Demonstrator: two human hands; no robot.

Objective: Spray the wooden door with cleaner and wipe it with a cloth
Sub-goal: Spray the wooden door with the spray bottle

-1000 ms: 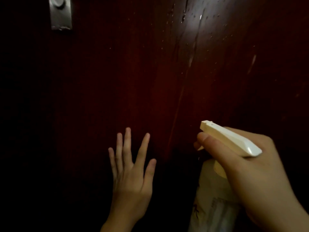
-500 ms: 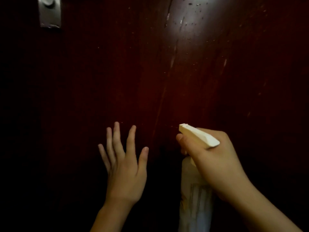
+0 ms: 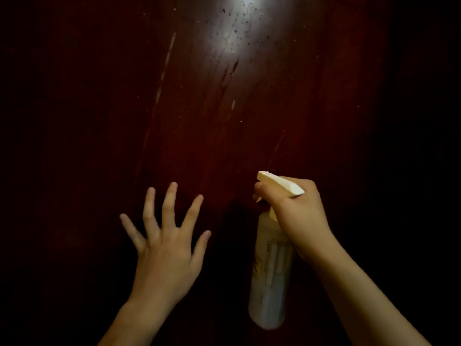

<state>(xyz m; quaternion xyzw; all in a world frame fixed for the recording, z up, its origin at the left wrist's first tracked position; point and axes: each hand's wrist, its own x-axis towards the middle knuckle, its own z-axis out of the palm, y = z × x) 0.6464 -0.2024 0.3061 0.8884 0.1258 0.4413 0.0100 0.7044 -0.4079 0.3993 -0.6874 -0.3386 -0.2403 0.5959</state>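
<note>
A dark red wooden door [image 3: 224, 108] fills the view, with droplets and run marks of liquid shining near its top centre. My right hand [image 3: 299, 216] grips a pale translucent spray bottle [image 3: 270, 278] by its white trigger head, nozzle aimed at the door. My left hand [image 3: 166, 245] is held up to the left of the bottle with fingers spread wide and nothing in it; whether it touches the door is unclear. No cloth is in view.
The edges of the scene are very dark and nothing else can be made out there.
The view has shifted so the metal handle plate at the upper left is out of frame. My left hand's fingers have spread wider. The bottle stays held in my right hand.
</note>
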